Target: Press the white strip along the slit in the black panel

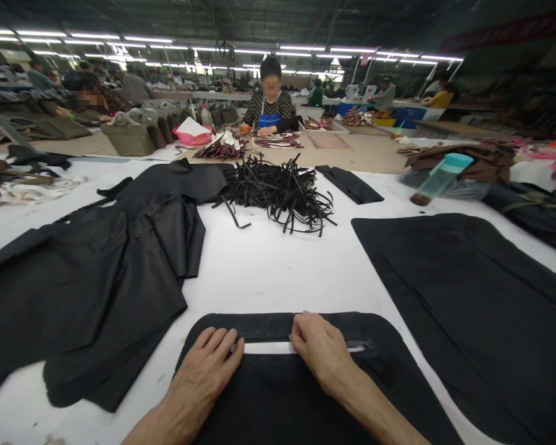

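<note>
A black fabric panel (278, 395) with rounded corners lies on the white table (264, 272) right in front of me. A narrow slot in it shows a white strip (269, 348). My left hand (208, 368) lies flat on the panel, fingers together, fingertips at the slot's left end. My right hand (322, 352) rests on the slot's middle with its fingers curled down onto the fabric. Neither hand holds anything that I can see.
A heap of black fabric pieces (102, 272) lies at left, a stack of large black panels (482, 309) at right. A pile of black strips (278, 188) sits further back, with a teal-capped bottle (438, 179) lying at right. A person (269, 105) sits across the table.
</note>
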A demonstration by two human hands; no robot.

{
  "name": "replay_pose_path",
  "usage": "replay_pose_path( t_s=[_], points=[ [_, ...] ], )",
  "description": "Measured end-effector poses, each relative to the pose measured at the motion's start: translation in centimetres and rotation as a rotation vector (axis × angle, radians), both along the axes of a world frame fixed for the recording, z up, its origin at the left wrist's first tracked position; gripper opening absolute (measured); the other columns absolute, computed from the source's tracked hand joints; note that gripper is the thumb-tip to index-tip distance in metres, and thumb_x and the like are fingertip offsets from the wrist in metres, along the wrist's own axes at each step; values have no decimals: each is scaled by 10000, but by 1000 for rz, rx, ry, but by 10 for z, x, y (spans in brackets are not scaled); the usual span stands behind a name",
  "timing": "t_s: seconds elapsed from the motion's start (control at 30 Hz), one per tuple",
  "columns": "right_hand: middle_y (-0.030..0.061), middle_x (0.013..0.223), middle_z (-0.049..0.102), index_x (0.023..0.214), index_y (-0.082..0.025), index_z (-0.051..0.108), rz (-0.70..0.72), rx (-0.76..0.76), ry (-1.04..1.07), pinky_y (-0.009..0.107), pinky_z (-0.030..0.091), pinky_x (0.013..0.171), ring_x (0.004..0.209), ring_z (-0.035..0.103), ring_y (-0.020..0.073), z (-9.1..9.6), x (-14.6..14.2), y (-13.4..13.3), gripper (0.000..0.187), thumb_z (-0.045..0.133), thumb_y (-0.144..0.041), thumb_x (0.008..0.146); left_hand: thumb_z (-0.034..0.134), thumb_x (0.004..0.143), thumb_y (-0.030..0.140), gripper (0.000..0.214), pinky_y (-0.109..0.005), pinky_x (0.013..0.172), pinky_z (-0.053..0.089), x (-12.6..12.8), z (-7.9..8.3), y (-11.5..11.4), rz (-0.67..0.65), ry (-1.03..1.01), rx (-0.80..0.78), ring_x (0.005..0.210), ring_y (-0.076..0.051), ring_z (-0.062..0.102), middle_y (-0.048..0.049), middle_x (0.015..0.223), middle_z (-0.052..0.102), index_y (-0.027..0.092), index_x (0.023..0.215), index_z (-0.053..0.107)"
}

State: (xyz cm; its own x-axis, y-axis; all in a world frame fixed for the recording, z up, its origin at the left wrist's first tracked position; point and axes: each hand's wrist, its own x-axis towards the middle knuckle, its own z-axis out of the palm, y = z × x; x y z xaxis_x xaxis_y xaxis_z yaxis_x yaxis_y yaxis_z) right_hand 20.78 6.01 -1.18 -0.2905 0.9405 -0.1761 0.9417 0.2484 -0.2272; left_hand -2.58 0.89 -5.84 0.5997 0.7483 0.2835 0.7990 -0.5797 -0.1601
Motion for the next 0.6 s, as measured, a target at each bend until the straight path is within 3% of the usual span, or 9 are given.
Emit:
replay_pose_path(
  t_s=[0.13, 0.33, 0.43, 0.5, 0.6],
  points=[
    [8, 768, 602, 733, -179, 612, -5, 11, 8, 246, 331, 625, 743, 558, 177, 0, -1, -1, 148, 597, -63, 823, 328, 794, -22, 424, -382, 874, 367, -11, -2, -7, 62, -87, 22, 958, -216, 495, -72, 1035, 581, 197, 1057, 578],
    [18, 775, 595, 755, -169, 612, 12, 28, 25, 256, 346, 650, 748, 548, 186, 2, -9, -5, 126, 596, -68, 828, 347, 705, -46, 404, -417, 812, 478, 14, 24, -7, 227, -132, -51, 941, -256, 531, -117, 1036, 604, 146, 915, 634],
    [29, 784, 591, 763, -164, 608, 25, 42, 43, 270, 353, 657, 755, 542, 199, 1, -13, -8, 122, 583, -62, 826, 358, 705, -55, 444, -359, 850, 494, 43, 28, -7, 140, -117, -63, 968, -228, 548, -97, 1050, 616, 131, 1030, 595],
    [36, 801, 587, 775, -161, 602, 39, 55, 64, 279, 359, 674, 772, 537, 205, -2, -13, -10, 127, 567, -51, 828, 356, 726, -51, 431, -306, 845, 497, 60, 21, -7, 56, -121, -72, 962, -205, 556, -81, 1043, 621, 125, 1053, 576],
    [11, 812, 574, 780, -181, 584, 97, 59, 112, 262, 372, 695, 785, 530, 188, -7, -4, -10, 150, 564, -37, 819, 356, 769, -27, 384, -303, 859, 486, 73, 6, -9, 34, -108, -41, 976, -213, 543, -95, 1055, 608, 89, 1078, 553]
  ],
)
